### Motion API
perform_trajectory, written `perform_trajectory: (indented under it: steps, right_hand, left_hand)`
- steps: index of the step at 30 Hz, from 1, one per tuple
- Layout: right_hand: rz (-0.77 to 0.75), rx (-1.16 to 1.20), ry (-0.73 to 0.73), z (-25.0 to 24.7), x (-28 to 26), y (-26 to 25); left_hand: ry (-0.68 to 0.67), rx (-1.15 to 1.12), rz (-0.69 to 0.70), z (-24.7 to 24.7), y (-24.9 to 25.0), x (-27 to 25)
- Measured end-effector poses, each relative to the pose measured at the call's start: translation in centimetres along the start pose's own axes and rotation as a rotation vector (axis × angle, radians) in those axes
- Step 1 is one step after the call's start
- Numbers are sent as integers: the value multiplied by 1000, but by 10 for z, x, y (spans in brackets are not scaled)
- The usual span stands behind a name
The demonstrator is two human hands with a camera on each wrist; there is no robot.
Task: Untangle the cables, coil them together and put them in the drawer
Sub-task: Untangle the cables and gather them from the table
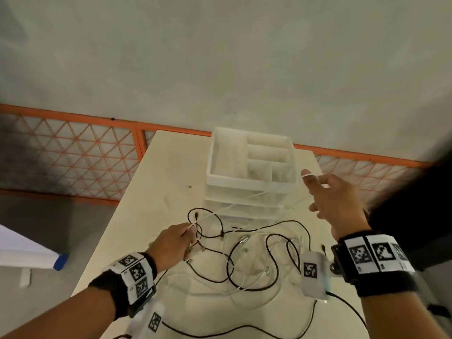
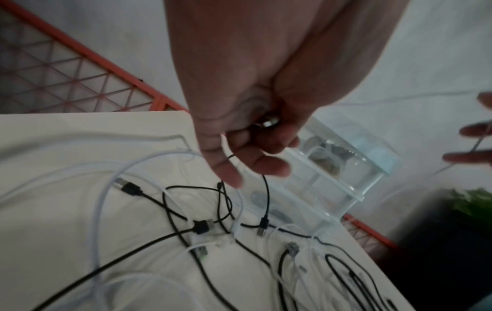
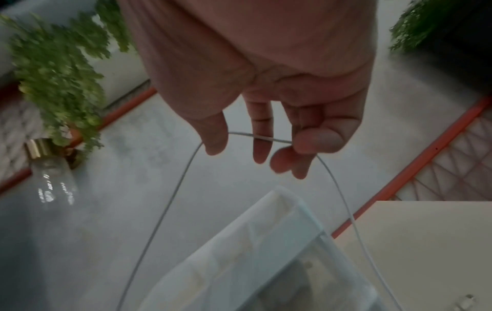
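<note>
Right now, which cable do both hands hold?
The thin white cable, stretched from the left hand to the right hand; no other cable reaches the right hand.

Right hand (image 1: 340, 199): motion-blurred in the head view; only its fingertips show at the left wrist view's edge.
White cable (image 3: 241, 134): both strands are cut off by the bottom edge.
Drawer unit (image 1: 244, 178): contents too blurred to name.
Left hand (image 2: 253, 84): hides all but a plug's metal tip.
Black cables (image 1: 228, 263): some run off the bottom edge.
</note>
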State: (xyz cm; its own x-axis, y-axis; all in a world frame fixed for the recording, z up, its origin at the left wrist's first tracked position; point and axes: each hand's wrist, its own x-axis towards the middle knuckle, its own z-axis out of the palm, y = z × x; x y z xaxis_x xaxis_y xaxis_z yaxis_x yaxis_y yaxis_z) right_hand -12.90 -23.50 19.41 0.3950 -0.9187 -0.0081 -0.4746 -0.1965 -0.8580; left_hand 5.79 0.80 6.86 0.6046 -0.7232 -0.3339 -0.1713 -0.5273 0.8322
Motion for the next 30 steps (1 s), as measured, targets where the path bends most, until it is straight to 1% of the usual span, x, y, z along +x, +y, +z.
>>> perform_trajectory:
  steps: [2, 3, 7, 10, 11, 14, 15, 17, 19, 21, 23, 25, 28, 30]
  right_hand:
    - [31, -4, -19, -6, 18, 5]
    - [11, -1, -17, -10, 26, 5]
    - [-204, -6, 64, -26, 53, 1]
    - [-275, 18, 81, -34, 61, 6]
    - [-286, 30, 94, -35, 61, 11]
    - [-309, 45, 152, -35, 57, 29]
    - [-331, 44, 154, -34, 56, 34]
    - [-381, 19, 128, -32, 54, 40]
    - [-386, -50, 69, -30, 54, 42]
    - [-373, -101, 23, -24, 51, 46]
    - [-349, -107, 33, -18, 49, 53]
    - [-322, -107, 76, -16, 51, 61]
    - [-283, -32, 113, -19, 61, 58]
    - [-278, 27, 96, -20, 72, 52]
  left_hand:
    - [-48, -24, -7, 0, 6, 1]
    - [-63, -41, -7, -1, 8, 2]
    - [1, -5, 16, -5, 25, 0]
    - [-34, -122, 29, -3, 36, -6]
    - [-39, -128, 44, -3, 37, -7]
    - [-3, 20, 102, -2, 30, -5]
    - [-10, 42, 102, -1, 27, -5]
    - [-48, 17, 79, 2, 20, -4]
    - [-52, -36, 27, 6, 17, -4]
    - [-10, -57, -2, 10, 16, -2]
    - [25, -9, 5, 13, 15, -1]
    - [59, 60, 14, 13, 13, 0]
    - [119, 51, 3, 12, 14, 2]
    - [155, 56, 3, 12, 14, 3]
